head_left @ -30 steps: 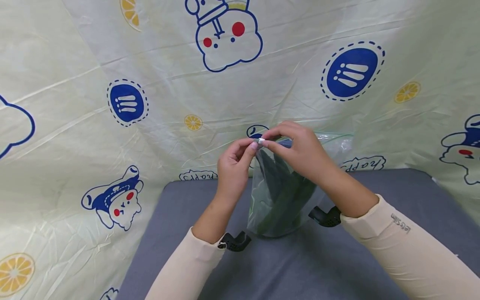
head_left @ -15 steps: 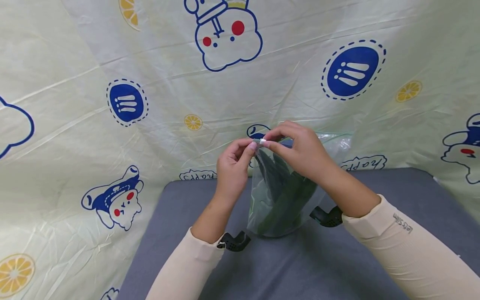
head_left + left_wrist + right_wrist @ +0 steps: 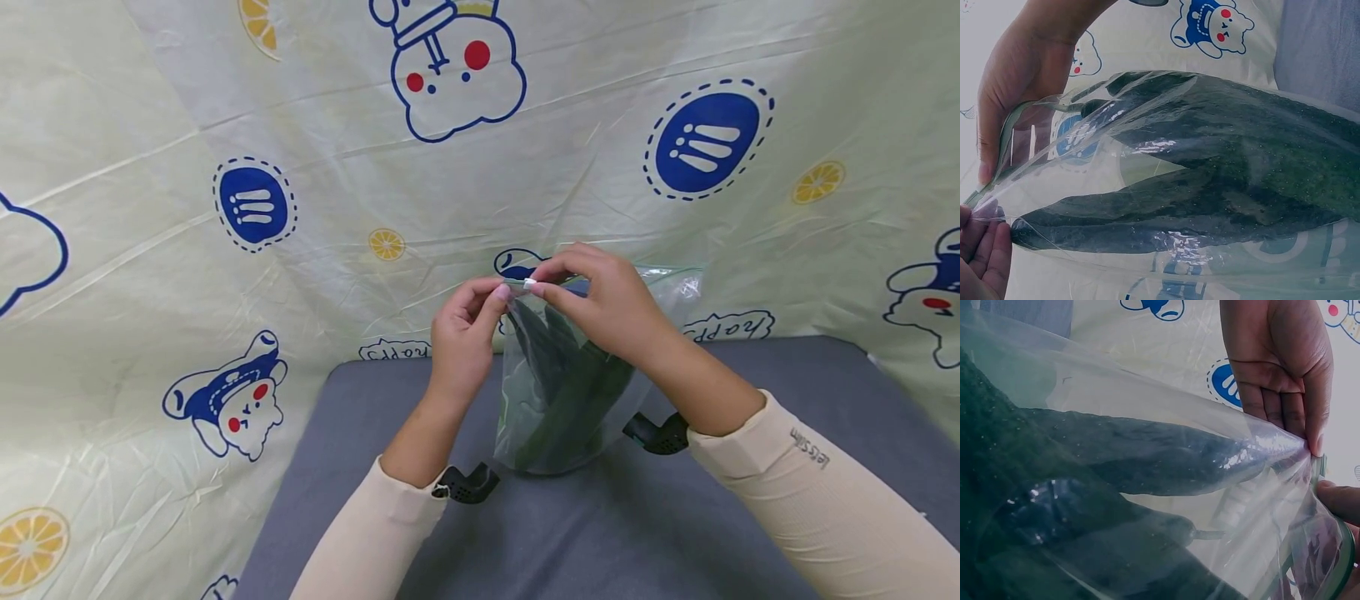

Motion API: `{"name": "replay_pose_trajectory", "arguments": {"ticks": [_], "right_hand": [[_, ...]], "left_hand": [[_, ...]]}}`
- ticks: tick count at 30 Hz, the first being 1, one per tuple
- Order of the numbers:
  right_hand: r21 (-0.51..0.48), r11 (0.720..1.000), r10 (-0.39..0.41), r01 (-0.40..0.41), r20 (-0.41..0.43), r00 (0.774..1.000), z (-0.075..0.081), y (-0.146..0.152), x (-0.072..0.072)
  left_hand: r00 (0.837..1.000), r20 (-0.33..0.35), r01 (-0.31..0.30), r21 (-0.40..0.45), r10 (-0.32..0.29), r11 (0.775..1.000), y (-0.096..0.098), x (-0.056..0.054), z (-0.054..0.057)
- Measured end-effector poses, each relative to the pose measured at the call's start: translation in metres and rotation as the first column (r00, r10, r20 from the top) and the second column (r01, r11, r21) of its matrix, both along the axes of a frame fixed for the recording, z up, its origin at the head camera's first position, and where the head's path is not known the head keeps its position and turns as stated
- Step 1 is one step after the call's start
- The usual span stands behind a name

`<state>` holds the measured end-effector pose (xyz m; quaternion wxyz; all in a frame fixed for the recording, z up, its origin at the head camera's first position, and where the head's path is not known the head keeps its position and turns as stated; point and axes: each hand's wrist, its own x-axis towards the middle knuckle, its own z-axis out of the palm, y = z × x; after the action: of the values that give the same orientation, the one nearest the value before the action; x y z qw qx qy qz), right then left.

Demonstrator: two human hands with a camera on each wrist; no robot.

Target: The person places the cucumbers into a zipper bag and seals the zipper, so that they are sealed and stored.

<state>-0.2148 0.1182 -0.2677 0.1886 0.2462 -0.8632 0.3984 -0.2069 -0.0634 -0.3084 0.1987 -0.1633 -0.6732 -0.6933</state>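
A clear zip bag [image 3: 517, 446] with a green closure strip stands on the grey table. Several dark green cucumbers [image 3: 1116, 215] lie inside, seen through the plastic; in the right wrist view one cucumber [image 3: 1147, 450] points toward the bag's mouth. My left hand [image 3: 460, 346] pinches the bag's top edge at its left end between thumb and fingers. Close beside it, my right hand [image 3: 611, 300] pinches the small white slider [image 3: 529, 284] on the closure strip. A short stretch of strip shows between the two hands. The right hand hides the middle of the bag's top.
The grey table [image 3: 390, 433] bears the bag near its far edge. Behind and to the left hangs a pale sheet [image 3: 322, 108] printed with cartoon bears and orange slices. A black wrist camera [image 3: 467, 484] sits below my left wrist.
My right hand and the white slider have shifted slightly to the right along the strip. My left hand has moved a little left, so the gap between the fingertips is wider.
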Motion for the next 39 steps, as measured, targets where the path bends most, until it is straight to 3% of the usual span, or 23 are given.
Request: {"name": "replay_pose_trajectory", "arguments": {"ticks": [28,39], "right_hand": [[0.023,0.999,-0.039,0.039,0.028,0.999,-0.007,0.012,-0.003],[0.025,0.999,-0.041,0.04,0.039,0.998,-0.01,0.016,-0.003]], "left_hand": [[1.0,-0.012,-0.012,-0.006,0.012,1.0,-0.005,-0.002,-0.003],[1.0,0.012,-0.013,-0.006,0.013,1.0,-0.007,-0.003,-0.006]]}}
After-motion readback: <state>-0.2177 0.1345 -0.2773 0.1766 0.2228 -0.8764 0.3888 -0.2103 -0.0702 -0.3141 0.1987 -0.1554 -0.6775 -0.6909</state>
